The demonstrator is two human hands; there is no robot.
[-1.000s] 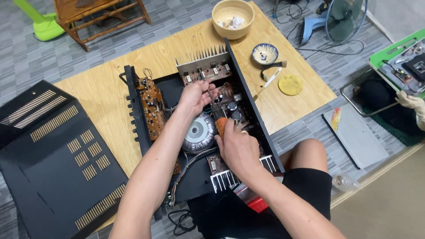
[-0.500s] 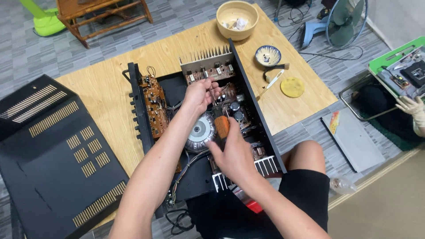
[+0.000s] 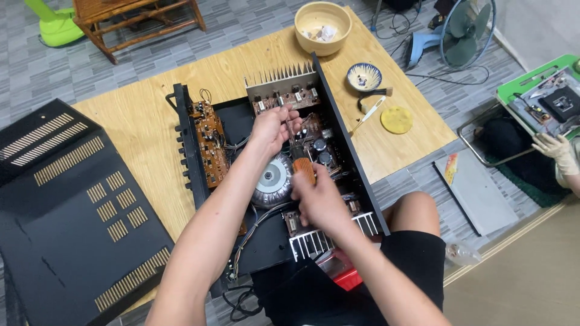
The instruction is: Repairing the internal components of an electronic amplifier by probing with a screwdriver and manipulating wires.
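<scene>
A person seated at a low wooden board point(image 3: 151, 121) is working inside an opened amplifier chassis point(image 3: 266, 241), which is lying across the middle of that board with its lid off.

The right hand point(image 3: 320, 202) is closing in a fist around the orange handle of a screwdriver point(image 3: 304, 169), its shaft angling away from the person toward the finned heatsink point(image 3: 281, 78) at the chassis's far end. The left hand point(image 3: 272, 127) is reaching in just beside the shaft, fingers point(image 3: 289, 115) curling together near the tip and resting on the parts below the heatsink; whether it is pinching the shaft or steadying a component cannot be told.

Judging by its looks, the chassis is heavy and stiff, weighted by the round silver transformer point(image 3: 272, 178) sitting at its centre; the bare metal side walls appear the safest place to take hold. The brown circuit board point(image 3: 208, 145) along its left wall and the small capacitors look fragile, best left ungripped. The screwdriver seems light and rigid, its ribbed handle offering a sure grip.

Left of the chassis, the black vented cover point(image 3: 66, 211) is lying on the floor. Beyond its far right corner are sitting a tan bowl point(image 3: 323, 27), a small blue-rimmed dish point(image 3: 364, 76) and a yellow disc point(image 3: 396, 119). Further right, another person's gloved hand point(image 3: 559, 151) is showing beside a green tray point(image 3: 531, 84).
</scene>
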